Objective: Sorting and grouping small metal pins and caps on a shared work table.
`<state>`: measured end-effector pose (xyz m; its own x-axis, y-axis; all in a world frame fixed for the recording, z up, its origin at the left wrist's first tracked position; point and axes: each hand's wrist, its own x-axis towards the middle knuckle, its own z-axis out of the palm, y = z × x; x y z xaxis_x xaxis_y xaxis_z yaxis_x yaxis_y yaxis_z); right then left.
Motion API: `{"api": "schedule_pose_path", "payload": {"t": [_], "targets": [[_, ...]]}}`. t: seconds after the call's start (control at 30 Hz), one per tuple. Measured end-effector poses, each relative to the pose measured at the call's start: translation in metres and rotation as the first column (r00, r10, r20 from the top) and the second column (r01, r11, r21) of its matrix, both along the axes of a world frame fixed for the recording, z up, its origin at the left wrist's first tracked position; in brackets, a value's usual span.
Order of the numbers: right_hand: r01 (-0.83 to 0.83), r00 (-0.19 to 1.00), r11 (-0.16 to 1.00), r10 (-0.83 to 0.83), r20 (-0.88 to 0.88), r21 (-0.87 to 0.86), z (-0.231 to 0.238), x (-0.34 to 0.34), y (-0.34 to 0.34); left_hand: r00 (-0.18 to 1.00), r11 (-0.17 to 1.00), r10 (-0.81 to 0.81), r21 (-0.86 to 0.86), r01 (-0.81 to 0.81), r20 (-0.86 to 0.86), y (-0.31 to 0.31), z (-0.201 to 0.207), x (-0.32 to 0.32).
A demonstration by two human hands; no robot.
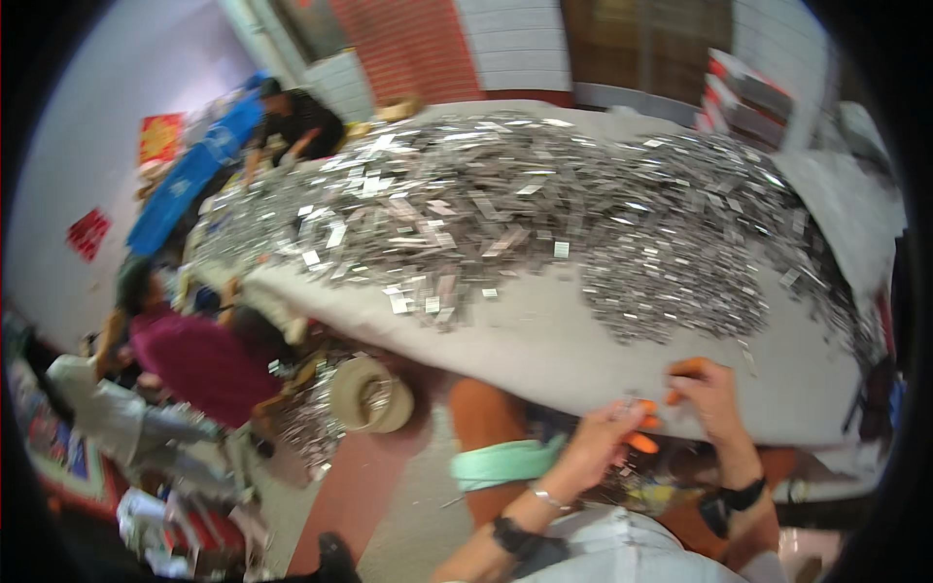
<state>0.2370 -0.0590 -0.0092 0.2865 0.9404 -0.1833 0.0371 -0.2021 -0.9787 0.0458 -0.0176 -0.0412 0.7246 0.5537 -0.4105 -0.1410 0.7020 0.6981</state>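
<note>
A broad table (544, 340) draped in pale cloth filled the centre of the frame, its surface buried under a sprawling heap of small shiny metal pieces (544, 209) that ran from the upper left to the right edge. Behind it, at the top of the frame, stood a wall of red brick and pale blocks (466, 44). Along the left side sat three other people: one in a magenta top (199, 364) just below the table's near left corner, one in blue (194, 175) farther up, and one in black (301, 121) leaning over the heap at the upper left. A tan bowl (369, 394) lay on the floor below the table's near edge, with more metal pieces spilled beside it.

At the lower right of the frame, the wearer's two hands met at the table's near edge. The left hand (603, 432), a bracelet and dark band on its wrist, was pinched shut on a few small metal pieces (630, 400), orange covers showing on its fingertips. The right hand (709, 394), also with orange fingertips and a dark wristband, was curled just beside it; blur hid whether it gripped anything.
</note>
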Motion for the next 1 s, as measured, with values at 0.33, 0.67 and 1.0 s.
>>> {"api": "schedule_pose_path", "payload": {"t": [0.33,0.67,1.0], "targets": [[-0.184,0.954,0.976,0.205,-0.218,0.115,0.003,-0.015,-0.009,1.000,0.996,0.017,0.093,-0.016,-0.016,-0.006,0.001,-0.004],[-0.232,0.937,0.959,0.266,-0.226,0.164,0.002,-0.005,-0.014,0.998,0.982,-0.008,0.187,0.019,-0.057,-0.012,0.002,0.002],[-0.311,0.950,0.943,0.314,-0.007,0.118,0.006,0.002,-0.014,0.972,0.909,-0.065,0.388,0.151,-0.225,-0.005,0.006,-0.002]]}}
